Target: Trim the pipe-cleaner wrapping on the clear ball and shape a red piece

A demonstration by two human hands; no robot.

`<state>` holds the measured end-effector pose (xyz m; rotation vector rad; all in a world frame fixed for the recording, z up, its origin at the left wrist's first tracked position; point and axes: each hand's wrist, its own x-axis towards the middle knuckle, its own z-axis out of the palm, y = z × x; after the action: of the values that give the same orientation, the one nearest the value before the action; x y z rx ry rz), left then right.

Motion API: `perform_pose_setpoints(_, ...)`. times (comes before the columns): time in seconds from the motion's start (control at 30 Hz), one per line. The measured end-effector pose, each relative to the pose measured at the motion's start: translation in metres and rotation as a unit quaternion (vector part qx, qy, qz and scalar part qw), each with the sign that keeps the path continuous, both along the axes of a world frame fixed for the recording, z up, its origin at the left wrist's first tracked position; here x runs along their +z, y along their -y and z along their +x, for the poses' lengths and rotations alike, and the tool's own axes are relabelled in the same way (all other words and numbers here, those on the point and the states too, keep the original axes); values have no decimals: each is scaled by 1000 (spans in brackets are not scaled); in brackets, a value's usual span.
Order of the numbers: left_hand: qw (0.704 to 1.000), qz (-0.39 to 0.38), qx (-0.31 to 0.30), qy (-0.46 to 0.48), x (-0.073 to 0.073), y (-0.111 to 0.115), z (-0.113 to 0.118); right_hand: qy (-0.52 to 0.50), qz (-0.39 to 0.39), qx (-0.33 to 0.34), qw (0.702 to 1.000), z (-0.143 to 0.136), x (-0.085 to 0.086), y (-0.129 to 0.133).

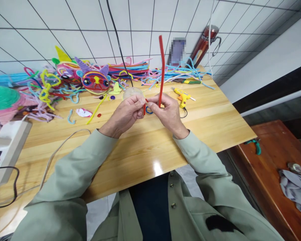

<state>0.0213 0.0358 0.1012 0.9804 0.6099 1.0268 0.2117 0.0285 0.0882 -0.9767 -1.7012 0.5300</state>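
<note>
A red pipe cleaner (162, 67) is held between both hands, its long end rising upright above my right hand. My right hand (167, 110) is closed round it, thumb and forefinger pinching close to the other hand. A short end of the red pipe cleaner pokes down beside the fingertips of my left hand (130, 108), which is closed on it. Just behind the hands lies a pale round disc (132, 91), partly hidden by my left hand. A small blue ring (148, 109) shows on the table between the hands.
A yellow glue gun (182, 97) lies right of my hands. Behind are bundled pipe cleaners (130, 71), a decorated animal face (95, 81) and a red flask (203, 45). A white power strip (11, 147) and its cords occupy the left of the wooden table (130, 167).
</note>
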Motion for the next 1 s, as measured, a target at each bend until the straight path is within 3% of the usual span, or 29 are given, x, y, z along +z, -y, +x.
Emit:
perform_pose_setpoints(0.17, 999, 30, 44, -9, 0, 4, 4, -27, 2, 0, 1000, -4, -2, 0)
perform_pose_setpoints(0.53, 999, 10, 44, 11, -3, -2, -1, -150, -173, 64, 971, 0, -5, -5)
perform_pose_setpoints(0.83, 997, 38, 61, -38, -5, -3, -2, -202, -226, 98, 948, -1, -8, -10)
perform_pose_setpoints(1.0, 991, 47, 106, -60, -3, -4, -4, -208, -249, 111, 939, 0, -5, -8)
